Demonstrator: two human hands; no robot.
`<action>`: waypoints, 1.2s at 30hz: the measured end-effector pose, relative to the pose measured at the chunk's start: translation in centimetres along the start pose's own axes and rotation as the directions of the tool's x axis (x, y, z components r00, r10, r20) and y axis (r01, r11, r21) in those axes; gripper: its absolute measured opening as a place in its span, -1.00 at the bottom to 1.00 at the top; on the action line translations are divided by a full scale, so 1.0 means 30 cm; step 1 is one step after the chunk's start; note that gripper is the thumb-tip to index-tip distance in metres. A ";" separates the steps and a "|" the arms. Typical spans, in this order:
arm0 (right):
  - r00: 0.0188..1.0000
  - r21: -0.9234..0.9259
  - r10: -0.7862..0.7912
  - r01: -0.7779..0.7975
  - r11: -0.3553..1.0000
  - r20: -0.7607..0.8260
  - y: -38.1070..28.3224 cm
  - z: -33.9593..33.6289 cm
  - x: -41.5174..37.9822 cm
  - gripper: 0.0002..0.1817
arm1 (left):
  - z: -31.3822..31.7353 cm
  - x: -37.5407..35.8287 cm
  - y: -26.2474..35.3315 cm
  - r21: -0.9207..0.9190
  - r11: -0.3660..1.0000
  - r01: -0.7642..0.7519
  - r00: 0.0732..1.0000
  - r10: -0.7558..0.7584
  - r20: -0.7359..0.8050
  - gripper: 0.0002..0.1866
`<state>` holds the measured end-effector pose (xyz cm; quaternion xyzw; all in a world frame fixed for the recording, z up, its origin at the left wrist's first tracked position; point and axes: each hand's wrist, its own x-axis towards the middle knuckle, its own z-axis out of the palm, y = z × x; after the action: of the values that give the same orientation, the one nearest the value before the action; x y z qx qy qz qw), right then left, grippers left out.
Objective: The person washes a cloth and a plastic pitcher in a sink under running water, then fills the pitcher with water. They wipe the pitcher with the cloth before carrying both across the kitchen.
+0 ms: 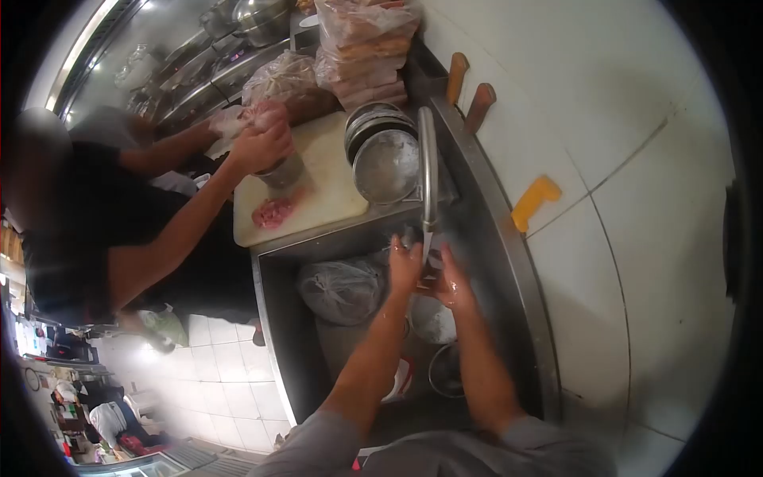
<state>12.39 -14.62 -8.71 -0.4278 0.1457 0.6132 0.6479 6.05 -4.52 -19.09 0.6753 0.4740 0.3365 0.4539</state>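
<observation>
Water runs from the curved faucet (429, 167) down between my hands over the metal sink (330, 347). My left hand (405, 266) is on the left of the stream, fingers curled by a small greyish thing (408, 236); I cannot tell what it is. Facing it, my right hand (453, 278) is wet, its fingers stretched up and apart from the left. Below them in the sink sit a round metal bowl (434, 320) and another metal vessel (447, 372), partly hidden by my forearm. A tied clear plastic bag (342, 292) lies to the left.
At the left, a person in black handles raw meat (269, 117) over a metal container (282, 172) on a cutting board (338, 171). Stacked metal bowls (385, 163) stand behind the sink. Knife handles (479, 107) and a yellow object (535, 203) are along the tiled wall.
</observation>
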 end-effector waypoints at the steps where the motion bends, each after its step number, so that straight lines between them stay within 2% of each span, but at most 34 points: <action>1: 0.998 0.035 -0.059 0.059 0.998 0.009 0.019 -0.032 0.059 -0.56 | -0.021 -0.056 0.103 -0.039 0.999 -0.036 0.998 0.038 0.050 -0.47; 3: 0.981 0.105 -0.189 0.185 0.977 0.036 0.040 -0.085 0.239 -0.60 | -0.055 -0.150 0.251 -0.124 0.985 -0.118 0.981 0.135 0.138 -0.48; 4: 0.953 -0.030 -0.297 0.299 0.954 0.054 0.020 -0.070 0.242 -0.67 | -0.052 -0.185 0.268 -0.280 0.959 0.045 0.990 -0.005 0.142 -0.49; 6: 0.864 -0.214 -0.504 0.495 0.842 0.015 0.033 -0.019 0.252 -0.70 | -0.037 -0.238 0.319 -0.495 0.858 0.137 0.990 -0.128 0.054 -0.56; 7: 0.804 -0.309 -0.594 0.567 0.763 0.008 0.055 0.007 0.251 -0.71 | -0.045 -0.236 0.309 -0.524 0.831 0.186 0.982 -0.173 0.074 -0.59; 8: 0.758 -0.263 -0.651 0.621 0.738 -0.040 0.082 0.021 0.238 -0.73 | -0.057 -0.232 0.306 -0.552 0.801 0.233 0.971 -0.218 0.094 -0.61; 10: 0.644 -0.183 -0.753 0.730 0.658 -0.136 0.091 0.087 0.137 -0.75 | -0.075 -0.129 0.186 -0.462 0.822 0.333 0.939 -0.247 0.237 -0.64; 12: 0.746 -0.003 -0.649 0.656 0.755 -0.150 0.084 0.101 0.103 -0.75 | -0.077 -0.102 0.139 -0.108 0.939 0.325 0.923 -0.291 0.251 -0.56; 13: 0.791 0.086 -0.594 0.608 0.789 -0.147 0.078 0.098 0.094 -0.74 | -0.058 -0.091 0.095 0.076 0.950 0.304 0.916 -0.313 0.253 -0.51; 14: 0.798 0.063 -0.598 0.603 0.796 -0.081 0.072 0.079 0.097 -0.74 | -0.037 -0.070 0.055 -0.156 0.867 0.474 0.838 -0.389 0.383 -0.54; 15: 0.800 0.041 -0.599 0.599 0.799 -0.012 0.062 0.048 0.106 -0.74 | -0.013 -0.048 0.003 -0.324 0.690 0.647 0.736 -0.454 0.502 -0.57; 16: 0.734 -0.078 -0.678 0.679 0.730 0.046 0.066 0.043 0.095 -0.74 | -0.055 -0.066 0.146 -0.521 0.406 0.751 0.661 -0.439 0.609 -0.60; 17: 0.657 -0.184 -0.747 0.751 0.635 0.104 0.069 0.038 0.082 -0.75 | -0.084 -0.061 0.237 -0.623 0.064 0.780 0.598 -0.375 0.709 -0.63; 18: 0.491 -0.362 -0.850 0.840 0.404 0.190 0.087 0.070 0.032 -0.75 | -0.093 -0.031 0.226 -0.576 0.283 0.767 0.630 -0.163 0.759 -0.67; 19: 0.320 -0.502 -0.898 0.854 0.136 0.302 0.104 0.093 -0.018 -0.76 | -0.111 0.002 0.213 -0.535 0.489 0.689 0.592 0.046 0.804 -0.70; 20: 0.318 -0.474 -0.831 0.877 0.075 0.456 0.109 0.104 -0.060 -0.78 | -0.117 0.035 0.206 -0.435 0.644 0.629 0.497 0.097 0.862 -0.71; 21: 0.334 -0.526 -0.759 0.850 -0.013 0.559 0.127 0.089 -0.067 -0.79 | -0.130 0.067 0.219 -0.352 0.779 0.520 0.395 0.146 0.907 -0.73; 23: 0.386 -0.579 -0.568 0.789 -0.205 0.727 0.165 0.068 -0.072 -0.80 | -0.179 0.107 0.372 -0.014 0.921 0.389 0.239 -0.086 0.967 -0.75; 24: 0.335 -0.534 -0.553 0.809 -0.246 0.763 0.168 0.082 -0.076 -0.82 | -0.191 0.109 0.432 0.099 0.902 0.419 0.155 -0.179 0.972 -0.72; 25: 0.287 -0.488 -0.535 0.826 -0.282 0.795 0.176 0.097 -0.082 -0.84 | -0.202 0.108 0.474 0.130 0.982 0.137 0.144 -0.149 0.978 -0.68; 26: 0.240 -0.443 -0.516 0.839 -0.315 0.822 0.186 0.108 -0.088 -0.85 | -0.206 0.104 0.507 0.145 0.977 -0.157 0.122 -0.126 0.984 -0.63; 27: 0.212 -0.423 -0.463 0.803 -0.419 0.861 0.203 0.106 -0.072 -0.85 | -0.200 0.095 0.524 0.139 0.889 -0.437 0.090 -0.111 0.990 -0.58; 29: 0.173 -0.355 -0.337 0.709 -0.609 0.925 0.240 0.089 -0.017 -0.83 | -0.140 0.032 0.455 0.419 0.664 -0.619 0.364 -0.231 0.902 -0.50; 30: 0.167 -0.344 -0.335 0.731 -0.589 0.927 0.245 0.096 -0.014 -0.81 | -0.132 0.008 0.420 0.554 0.514 -0.655 0.500 -0.255 0.828 -0.46; 32: 0.152 -0.314 -0.317 0.770 -0.556 0.936 0.192 0.102 0.010 -0.76 | -0.171 0.080 0.427 0.340 0.765 -0.547 0.379 -0.136 0.916 -0.41; 33: 0.384 -0.473 -0.296 0.812 -0.342 0.875 0.170 0.059 0.053 -0.74 | -0.212 0.102 0.417 0.221 0.857 -0.466 0.320 -0.069 0.945 -0.37; 34: 0.582 -0.614 -0.220 0.779 -0.125 0.783 0.131 0.020 0.102 -0.71 | -0.267 0.112 0.380 0.143 0.990 -0.019 0.384 -0.125 0.915 -0.41; 35: 0.726 -0.680 -0.378 0.680 0.274 0.574 0.051 0.046 0.035 -0.71 | -0.318 0.118 0.328 -0.005 0.906 0.424 0.425 -0.194 0.884 -0.42; 36: 0.861 -0.574 -0.407 0.508 0.642 0.306 -0.017 0.075 -0.041 -0.71 | -0.353 0.095 0.289 -0.180 0.618 0.765 0.426 -0.276 0.862 -0.41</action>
<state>11.85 -13.74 -6.30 -0.5971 -0.2327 0.4707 0.6064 0.52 0.09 -7.10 0.3920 0.3081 -0.0312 0.8663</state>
